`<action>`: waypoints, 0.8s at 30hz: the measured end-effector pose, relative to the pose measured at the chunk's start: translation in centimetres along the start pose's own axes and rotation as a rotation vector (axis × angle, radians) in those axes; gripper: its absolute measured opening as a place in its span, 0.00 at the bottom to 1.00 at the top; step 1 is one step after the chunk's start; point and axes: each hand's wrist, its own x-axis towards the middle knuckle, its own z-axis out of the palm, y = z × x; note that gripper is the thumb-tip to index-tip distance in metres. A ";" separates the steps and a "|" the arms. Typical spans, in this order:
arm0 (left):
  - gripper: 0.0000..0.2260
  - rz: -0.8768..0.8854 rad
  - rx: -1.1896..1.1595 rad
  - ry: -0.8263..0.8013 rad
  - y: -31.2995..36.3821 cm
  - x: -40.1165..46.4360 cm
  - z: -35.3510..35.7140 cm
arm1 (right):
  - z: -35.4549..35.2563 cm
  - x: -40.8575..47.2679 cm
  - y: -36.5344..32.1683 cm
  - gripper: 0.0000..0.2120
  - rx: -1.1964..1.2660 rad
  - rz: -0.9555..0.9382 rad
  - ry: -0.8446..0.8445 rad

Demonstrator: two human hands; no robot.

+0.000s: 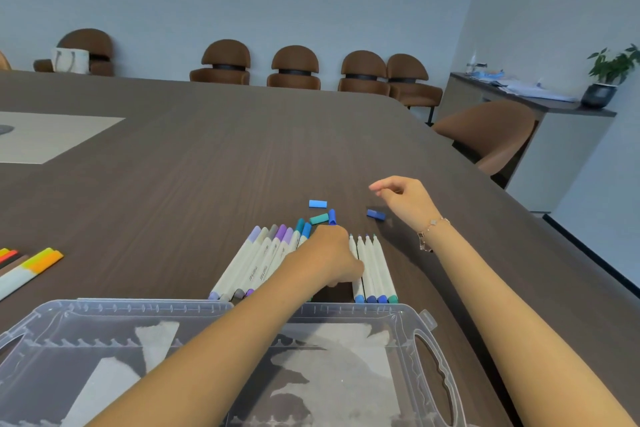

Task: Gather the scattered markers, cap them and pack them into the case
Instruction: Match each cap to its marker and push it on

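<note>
My left hand (329, 253) curled over white-barrelled markers (372, 267), grip unclear; my right hand (403, 199) loose, empty, near dark blue plastic cap (376, 214).

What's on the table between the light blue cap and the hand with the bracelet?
In the head view, only bare table lies between the light blue cap and the right hand; the dark blue cap sits lower, beside the wrist.
</note>
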 end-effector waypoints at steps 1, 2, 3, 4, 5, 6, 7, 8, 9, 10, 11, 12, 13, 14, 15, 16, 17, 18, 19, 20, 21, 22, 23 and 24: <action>0.10 0.011 0.006 0.008 0.2 -0.1 0.0 | 0.0 0.0 0.0 0.12 0.002 -0.007 0.000; 0.08 0.023 0.014 0.023 0.5 -0.2 0.0 | 0.1 0.1 0.0 0.12 0.005 -0.016 -0.001; 0.08 0.035 0.018 0.048 0.7 -0.3 0.1 | 0.1 0.0 0.0 0.12 0.009 -0.023 -0.003; 0.09 0.043 0.019 0.080 0.9 -0.3 0.3 | 0.1 0.0 0.0 0.12 0.016 -0.029 -0.006; 0.11 0.043 0.014 0.112 1.0 -0.3 0.4 | 0.2 0.0 0.0 0.12 0.017 -0.035 -0.011; 0.12 0.030 -0.006 0.131 0.9 -0.4 0.4 | 0.2 0.0 0.0 0.12 0.008 -0.043 -0.017; 0.13 0.007 -0.045 0.137 0.7 -0.5 0.1 | 0.3 0.1 0.0 0.12 -0.012 -0.056 -0.026; 0.12 -0.020 -0.096 0.139 0.4 -0.7 -0.4 | 0.4 0.2 0.0 0.12 -0.042 -0.070 -0.039; 0.12 -0.046 -0.147 0.144 -0.2 -1.0 -1.1 | 0.5 0.4 -0.2 0.11 -0.081 -0.089 -0.055; 0.13 -0.063 -0.191 0.153 -0.9 -1.5 -2.0 | 0.6 0.5 -0.4 0.11 -0.121 -0.110 -0.075; 0.14 -0.071 -0.226 0.160 -1.7 -2.0 -2.9 | 0.8 0.7 -0.7 0.11 -0.153 -0.134 -0.100; 0.14 -0.074 -0.254 0.159 -2.5 -2.5 -3.6 | 1.1 0.8 -1.0 0.10 -0.170 -0.161 -0.132; 0.14 -0.080 -0.274 0.151 -3.3 -3.0 -4.1 | 1.4 1.0 -1.4 0.10 -0.184 -0.187 -0.169; 0.14 -0.091 -0.284 0.136 -4.0 -3.5 -4.4 | 1.9 1.1 -1.9 0.10 -0.208 -0.212 -0.207; 0.14 -0.104 -0.279 0.114 -4.6 -3.7 -4.5 | 2.5 1.2 -2.4 0.10 -0.240 -0.231 -0.244; 0.14 -0.117 -0.264 0.095 -5.1 -3.9 -4.6 | 3.2 1.4 -2.8 0.11 -0.266 -0.241 -0.273; 0.14 -0.124 -0.250 0.078 -5.5 -3.9 -4.6 | 3.9 1.6 -3.2 0.11 -0.281 -0.244 -0.296; 0.13 -0.127 -0.245 0.063 -5.9 -3.9 -4.7 | 4.6 1.8 -3.4 0.11 -0.290 -0.245 -0.314; 0.13 -0.127 -0.248 0.052 -6.2 -3.8 -4.8 | 5.3 2.0 -3.6 0.12 -0.297 -0.242 -0.331; 0.13 -0.121 -0.252 0.045 -6.5 -3.7 -5.0 | 5.9 2.2 -3.5 0.12 -0.298 -0.241 -0.344; 0.13 -0.115 -0.250 0.038 -6.6 -3.6 -5.2 | 6.4 2.4 -3.3 0.12 -0.291 -0.234 -0.349; 0.14 -0.107 -0.246 0.029 -6.7 -3.5 -5.3 | 6.8 2.5 -3.1 0.11 -0.276 -0.224 -0.343; 0.14 -0.099 -0.244 0.019 -6.8 -3.4 -5.4 | 7.0 2.6 -2.9 0.10 -0.259 -0.207 -0.332; 0.14 -0.093 -0.249 0.014 -6.8 -3.3 -5.5 | 7.1 2.6 -2.8 0.09 -0.240 -0.192 -0.327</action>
